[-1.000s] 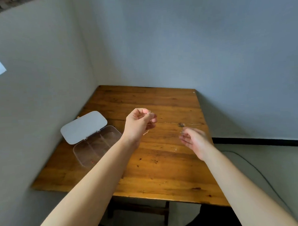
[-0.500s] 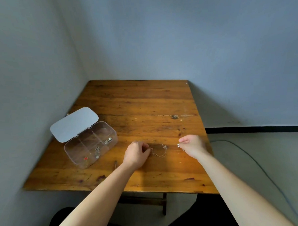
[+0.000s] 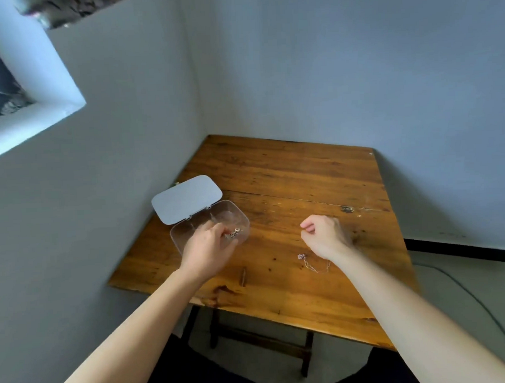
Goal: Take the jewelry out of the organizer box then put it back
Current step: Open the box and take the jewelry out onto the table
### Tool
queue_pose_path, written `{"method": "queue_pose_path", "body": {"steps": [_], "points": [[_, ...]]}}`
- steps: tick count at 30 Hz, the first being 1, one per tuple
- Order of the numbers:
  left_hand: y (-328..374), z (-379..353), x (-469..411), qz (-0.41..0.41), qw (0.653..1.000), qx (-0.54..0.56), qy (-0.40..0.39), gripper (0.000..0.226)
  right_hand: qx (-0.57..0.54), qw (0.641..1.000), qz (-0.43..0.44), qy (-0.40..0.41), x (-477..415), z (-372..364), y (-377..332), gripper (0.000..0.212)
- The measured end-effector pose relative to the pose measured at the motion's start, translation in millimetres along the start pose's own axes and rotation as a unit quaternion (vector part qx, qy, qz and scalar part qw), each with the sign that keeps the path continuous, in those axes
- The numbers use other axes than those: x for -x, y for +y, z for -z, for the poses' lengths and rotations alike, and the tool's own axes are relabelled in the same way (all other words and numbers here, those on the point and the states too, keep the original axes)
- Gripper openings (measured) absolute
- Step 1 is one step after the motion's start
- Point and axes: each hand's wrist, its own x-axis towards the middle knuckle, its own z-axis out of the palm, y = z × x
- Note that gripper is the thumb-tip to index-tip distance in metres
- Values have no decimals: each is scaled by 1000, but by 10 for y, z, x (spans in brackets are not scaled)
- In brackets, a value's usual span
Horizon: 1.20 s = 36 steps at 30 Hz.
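Observation:
A clear plastic organizer box stands on the left part of the wooden table, its grey lid swung open toward the wall. My left hand reaches into the box's near compartments, fingertips at a small silver piece of jewelry; whether the fingers grip it I cannot tell. A thin chain with a pink pendant lies on the table near the front. My right hand hovers just above and behind that chain, fingers loosely curled, nothing visible in it.
The table sits in a corner, with walls at the left and the back. A window recess is in the left wall. A dark cable runs over the floor at the right. A small brown mark or stick lies near the table's front edge.
The chain that both hands held stretched over the table now lies on the wood. My left hand has moved left into the box. My right hand has let go and lifted slightly.

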Motion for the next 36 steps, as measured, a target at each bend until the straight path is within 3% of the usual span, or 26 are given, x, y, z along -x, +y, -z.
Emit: {"method": "queue_pose_path", "body": {"steps": [3,5,10,15,20,30,36], "points": [[-296,75,107,27,996,-85,-25,58,-28,993,104,-42,-4,-153,-353,28],[-433,99,157,46,995,-76,-55,60,-7,980,182,-79,-5,-235,-604,36],[-601,119,142,57,993,-56,-84,61,155,930,309,-122,-114,-395,-1124,49],[-563,119,45,27,991,-88,-98,61,262,897,306,-179,-264,-505,-1359,31],[-479,101,-138,1,984,-94,-153,58,297,885,280,-225,-309,-630,-1418,44],[-392,64,-388,-2,946,-145,-291,48,245,893,288,-242,-416,-587,-1362,28],[-393,19,-415,14,934,-148,-325,41,246,890,291,-251,-448,-595,-1388,16]]}}
